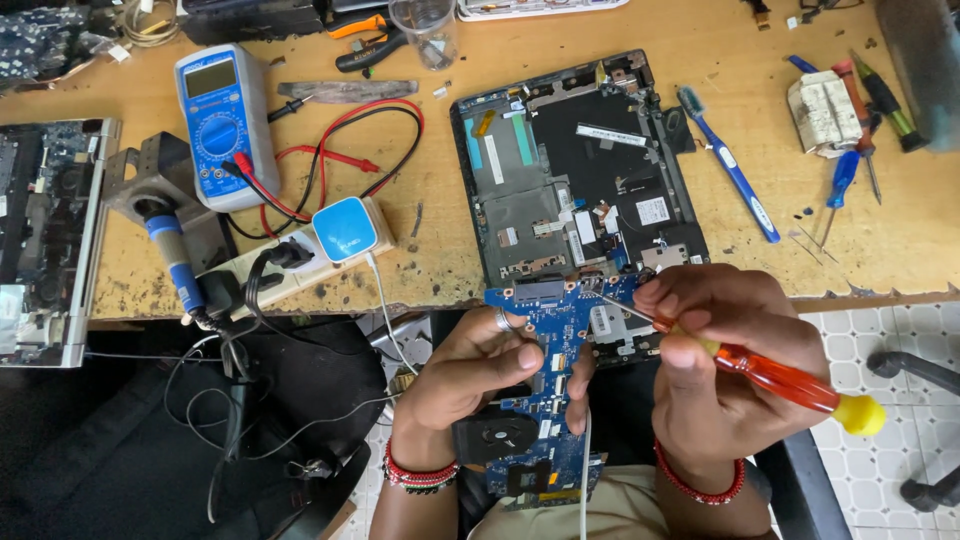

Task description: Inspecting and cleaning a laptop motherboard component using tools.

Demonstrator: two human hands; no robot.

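My left hand [470, 375] grips a blue laptop circuit board [556, 310] from its left edge, thumb on top, holding it over my lap. In my right hand [720, 350] is a screwdriver [790, 382] with an orange handle and yellow end cap; its metal tip rests on the board near the upper middle. A black fan [497, 437] hangs on the board's lower part. Just beyond the board, an opened black laptop base [575, 170] lies on the wooden workbench [760, 250].
A blue multimeter [222, 125] with red and black leads, a power strip [300, 255] with a blue charger, and a soldering iron [175, 255] are at left. A blue toothbrush [730, 165] and several screwdrivers [850, 150] lie at right. Another opened laptop [45, 240] sits far left.
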